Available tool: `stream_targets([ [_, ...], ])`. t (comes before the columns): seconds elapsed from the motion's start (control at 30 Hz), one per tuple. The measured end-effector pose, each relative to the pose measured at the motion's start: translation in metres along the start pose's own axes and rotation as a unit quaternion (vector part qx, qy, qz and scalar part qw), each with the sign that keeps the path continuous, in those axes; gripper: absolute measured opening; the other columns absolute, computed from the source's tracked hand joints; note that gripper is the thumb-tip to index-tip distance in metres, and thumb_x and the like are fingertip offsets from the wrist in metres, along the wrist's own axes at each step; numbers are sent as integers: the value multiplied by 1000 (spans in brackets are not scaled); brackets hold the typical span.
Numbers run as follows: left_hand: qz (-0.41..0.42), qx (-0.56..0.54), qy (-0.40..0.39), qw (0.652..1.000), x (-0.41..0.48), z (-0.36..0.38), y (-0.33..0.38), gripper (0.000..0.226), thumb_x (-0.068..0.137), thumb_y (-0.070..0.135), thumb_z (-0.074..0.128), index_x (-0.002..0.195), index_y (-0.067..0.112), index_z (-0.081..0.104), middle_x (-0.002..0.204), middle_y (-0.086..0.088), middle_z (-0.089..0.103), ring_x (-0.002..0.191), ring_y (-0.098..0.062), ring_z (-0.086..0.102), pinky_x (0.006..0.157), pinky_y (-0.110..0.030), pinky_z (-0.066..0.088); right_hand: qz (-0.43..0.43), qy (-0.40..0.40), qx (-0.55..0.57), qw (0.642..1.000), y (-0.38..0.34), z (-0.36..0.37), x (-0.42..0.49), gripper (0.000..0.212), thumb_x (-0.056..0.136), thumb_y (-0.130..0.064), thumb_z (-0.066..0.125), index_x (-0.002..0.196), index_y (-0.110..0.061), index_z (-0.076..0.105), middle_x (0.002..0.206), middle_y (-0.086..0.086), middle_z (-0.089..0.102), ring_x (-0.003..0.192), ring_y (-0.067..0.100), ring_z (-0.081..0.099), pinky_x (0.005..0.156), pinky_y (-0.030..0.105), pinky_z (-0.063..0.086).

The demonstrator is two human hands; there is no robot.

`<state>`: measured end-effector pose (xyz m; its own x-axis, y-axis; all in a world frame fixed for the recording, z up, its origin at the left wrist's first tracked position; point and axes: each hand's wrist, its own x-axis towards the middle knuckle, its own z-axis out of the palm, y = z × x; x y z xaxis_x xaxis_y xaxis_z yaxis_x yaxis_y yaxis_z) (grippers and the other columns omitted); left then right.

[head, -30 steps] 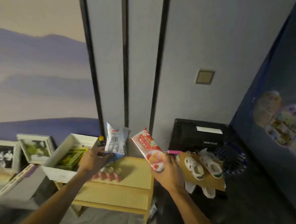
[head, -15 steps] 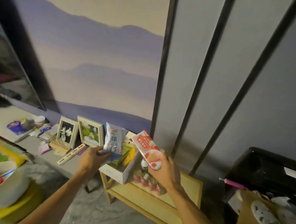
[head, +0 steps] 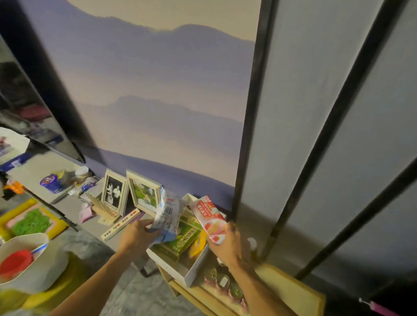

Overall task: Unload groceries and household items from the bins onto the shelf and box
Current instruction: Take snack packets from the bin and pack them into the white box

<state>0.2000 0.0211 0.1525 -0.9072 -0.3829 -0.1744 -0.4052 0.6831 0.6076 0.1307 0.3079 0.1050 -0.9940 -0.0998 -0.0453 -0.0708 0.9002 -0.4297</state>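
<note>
You hold one snack pack in each hand, over the white box.

Your left hand (head: pixel 138 234) curls round the bottom of a blue and white bag (head: pixel 167 212), which stands up above that hand. Your right hand (head: pixel 232 246) grips the low end of a pink wafer pack (head: pixel 209 218), which leans up and to the left of that hand. The white box (head: pixel 195 270) sits between and just under your hands, on the wooden shelf (head: pixel 292 297). A green pack (head: pixel 181 236) lies in the box, under the bag. Small jars (head: pixel 222 280) stand on the shelf under your right wrist. Two photo frames (head: pixel 115 192) stand on the desk (head: pixel 37 175) just past your left hand.
</note>
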Motion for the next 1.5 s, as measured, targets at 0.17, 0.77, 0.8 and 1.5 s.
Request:
stream_targets([
  [0.17,-28,3,-15,999,34,9,-19,12,89,41,81,98,46,76,63,12,72,55,-1,64,49,-19,45,16,-1,-21,1000,-15,22,19,100,75,-78,71,152,-20,41,126,3,64,108,19,67,77,30,58],
  [0.77,83,168,-154,970,163,72,-65,82,73,91,49,126,29,61,102,-1,77,86,-24,75,75,-39,63,236,4,-1,972,-94,139,40,84,84,-76,64,145,-23,42,127,1,67,109,21,70,90,37,60],
  [0.8,94,178,-158,967,162,74,-59,82,77,89,51,133,28,56,107,-3,76,91,-26,75,77,-39,63,247,10,-8,969,-98,146,39,85,82,-76,65,143,-21,45,126,2,69,110,23,70,94,41,58],
  [1.5,150,186,-202,950,165,80,-63,94,74,98,47,140,30,48,130,-1,68,107,-23,72,86,-38,59,275,24,22,961,-104,166,20,102,73,-87,65,151,-27,41,142,-1,61,128,21,59,104,42,54],
])
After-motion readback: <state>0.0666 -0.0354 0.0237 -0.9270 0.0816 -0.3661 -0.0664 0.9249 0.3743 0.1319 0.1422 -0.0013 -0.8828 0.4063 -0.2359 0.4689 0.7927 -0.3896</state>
